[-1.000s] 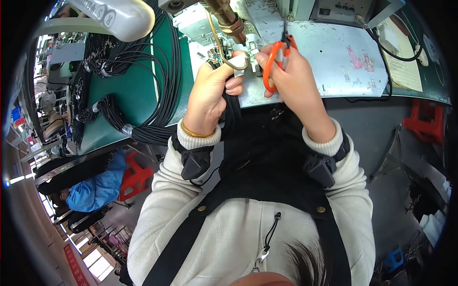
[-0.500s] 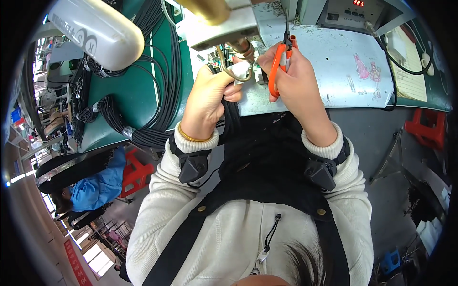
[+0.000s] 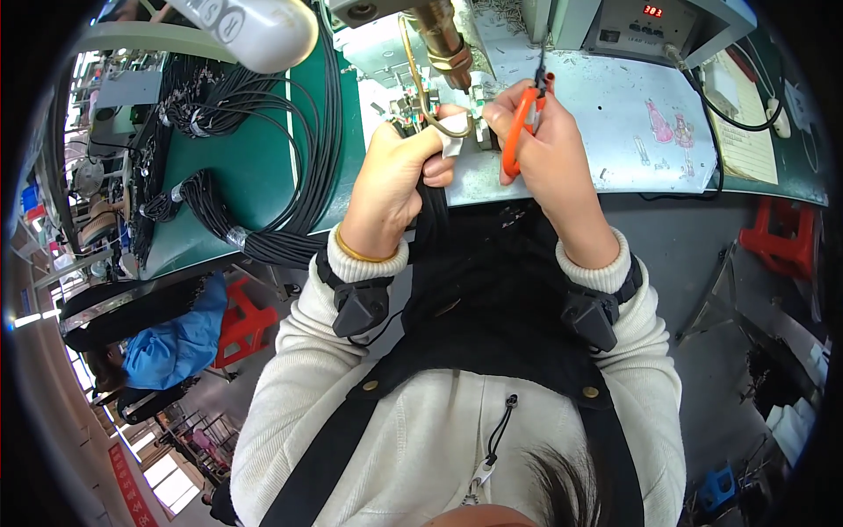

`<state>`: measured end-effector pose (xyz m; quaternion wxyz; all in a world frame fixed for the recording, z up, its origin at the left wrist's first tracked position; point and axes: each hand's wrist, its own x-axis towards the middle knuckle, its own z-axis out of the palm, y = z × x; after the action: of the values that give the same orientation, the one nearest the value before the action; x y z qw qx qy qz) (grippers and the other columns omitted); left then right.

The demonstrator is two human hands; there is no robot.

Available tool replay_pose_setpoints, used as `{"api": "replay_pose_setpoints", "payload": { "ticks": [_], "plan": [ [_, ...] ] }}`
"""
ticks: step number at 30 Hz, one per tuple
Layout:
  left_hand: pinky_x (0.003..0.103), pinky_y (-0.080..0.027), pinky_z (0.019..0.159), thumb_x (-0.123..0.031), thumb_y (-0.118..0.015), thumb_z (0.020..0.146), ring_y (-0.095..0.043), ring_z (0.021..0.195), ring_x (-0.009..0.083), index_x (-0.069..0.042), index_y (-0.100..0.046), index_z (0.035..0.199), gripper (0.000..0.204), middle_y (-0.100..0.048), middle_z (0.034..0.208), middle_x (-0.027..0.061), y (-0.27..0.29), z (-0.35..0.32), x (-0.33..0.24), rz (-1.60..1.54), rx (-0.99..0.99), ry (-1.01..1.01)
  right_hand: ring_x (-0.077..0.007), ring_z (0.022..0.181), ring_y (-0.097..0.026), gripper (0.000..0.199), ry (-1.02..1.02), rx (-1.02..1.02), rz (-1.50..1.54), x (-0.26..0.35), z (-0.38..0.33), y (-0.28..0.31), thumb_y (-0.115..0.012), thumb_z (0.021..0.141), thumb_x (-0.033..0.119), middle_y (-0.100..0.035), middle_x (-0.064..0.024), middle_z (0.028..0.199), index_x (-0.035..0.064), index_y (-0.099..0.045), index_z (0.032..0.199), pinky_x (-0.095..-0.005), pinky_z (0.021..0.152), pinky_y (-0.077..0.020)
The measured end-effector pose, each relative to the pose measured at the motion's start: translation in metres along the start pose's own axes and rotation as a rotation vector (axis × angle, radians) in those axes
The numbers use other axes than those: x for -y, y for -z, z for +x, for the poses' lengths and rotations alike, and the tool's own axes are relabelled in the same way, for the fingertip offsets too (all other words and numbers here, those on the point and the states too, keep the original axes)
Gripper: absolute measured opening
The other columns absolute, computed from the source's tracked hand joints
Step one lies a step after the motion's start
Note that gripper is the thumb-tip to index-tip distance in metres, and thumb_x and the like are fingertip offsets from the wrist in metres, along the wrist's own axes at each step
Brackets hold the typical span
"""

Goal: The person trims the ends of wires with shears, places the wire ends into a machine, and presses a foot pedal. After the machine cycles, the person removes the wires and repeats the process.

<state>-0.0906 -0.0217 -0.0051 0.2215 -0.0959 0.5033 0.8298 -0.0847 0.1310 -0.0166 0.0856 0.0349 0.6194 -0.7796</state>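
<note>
My left hand (image 3: 386, 180) is closed around a bundle of black cables (image 3: 431, 215) hanging below it. White tape (image 3: 453, 136) covers its thumb. Small coloured wire ends (image 3: 404, 110) stick out beyond its fingers. My right hand (image 3: 558, 154) grips pliers with orange handles (image 3: 514, 145); their dark jaws point away from me. Its thumb and forefinger meet near a small metal fixture (image 3: 481, 110), and whether they pinch anything is hidden. Between the hands, a machine's brass-coloured nozzle (image 3: 445, 53) points down at the fixture, with a curved metal tube (image 3: 411, 66) beside it.
A white rounded cylinder (image 3: 263, 35) hangs at the upper left. Coiled black cables (image 3: 285, 250) lie on the green mat (image 3: 228, 184). At right are a metal plate (image 3: 615, 158), a control box (image 3: 645, 31) and a notepad (image 3: 746, 145). Red stools (image 3: 781, 241) stand on the floor.
The nozzle's machine head and the white cylinder have shifted up and away, showing more of the nozzle and fixture. Both hands stay nearly in place; the right one and its pliers moved slightly right.
</note>
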Motion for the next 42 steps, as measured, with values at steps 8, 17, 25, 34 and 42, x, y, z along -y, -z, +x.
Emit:
{"api": "replay_pose_setpoints", "payload": {
  "ticks": [8, 17, 25, 34, 42],
  "plan": [
    [0.022, -0.04, 0.049, -0.004, -0.055, 0.078, -0.051, 0.057, 0.0102, 0.003, -0.056, 0.092, 0.016, -0.058, 0.071, 0.0054, -0.015, -0.056, 0.008, 0.137, -0.166, -0.036, -0.0052, 0.045, -0.042, 0.012, 0.155, 0.08, -0.045, 0.01, -0.04, 0.0, -0.055, 0.081, 0.011, -0.047, 0.0001, 0.058, 0.0007, -0.05, 0.081, -0.0178, 0.042, -0.0336],
    [0.02, -0.04, 0.05, 0.0, -0.059, 0.074, -0.051, 0.058, 0.0076, 0.001, -0.059, 0.083, 0.009, -0.059, 0.07, 0.0038, -0.008, -0.076, 0.029, 0.402, -0.144, -0.246, -0.0046, 0.047, -0.045, 0.011, 0.212, 0.139, -0.305, 0.006, -0.065, -0.003, -0.057, 0.08, 0.008, -0.051, -0.0017, 0.058, -0.0005, -0.053, 0.074, -0.0178, 0.044, -0.0339],
    [0.016, -0.033, 0.046, -0.001, -0.062, 0.072, -0.044, 0.053, 0.0036, -0.001, -0.056, 0.081, 0.01, -0.055, 0.067, -0.0002, -0.009, -0.073, 0.035, 0.354, -0.102, -0.368, -0.0084, 0.044, -0.047, 0.01, -0.256, 0.319, 0.078, 0.006, -0.063, -0.004, -0.058, 0.079, 0.01, -0.051, -0.0023, 0.056, 0.0021, -0.054, 0.074, -0.0199, 0.04, -0.0342],
    [0.015, -0.033, 0.045, -0.001, -0.061, 0.073, -0.044, 0.054, 0.0033, -0.002, -0.055, 0.082, 0.011, -0.055, 0.072, 0.0007, -0.013, -0.076, 0.017, 0.161, -0.109, -0.048, -0.0165, 0.045, -0.049, 0.016, 1.004, 0.126, -1.115, 0.015, -0.061, 0.007, -0.063, 0.064, 0.003, -0.05, -0.0027, 0.057, 0.0075, -0.056, 0.078, -0.0236, 0.041, -0.037],
    [0.015, -0.034, 0.047, -0.001, -0.061, 0.072, -0.045, 0.055, 0.0022, -0.001, -0.056, 0.087, 0.016, -0.055, 0.073, 0.0008, -0.013, -0.074, 0.033, 0.573, -0.134, -0.496, -0.0144, 0.048, -0.053, 0.012, 0.937, 0.009, -0.936, -0.001, -0.064, 0.0, -0.059, 0.072, 0.001, -0.053, -0.0035, 0.061, 0.0039, -0.055, 0.084, -0.0222, 0.044, -0.0404]
  ]
}}
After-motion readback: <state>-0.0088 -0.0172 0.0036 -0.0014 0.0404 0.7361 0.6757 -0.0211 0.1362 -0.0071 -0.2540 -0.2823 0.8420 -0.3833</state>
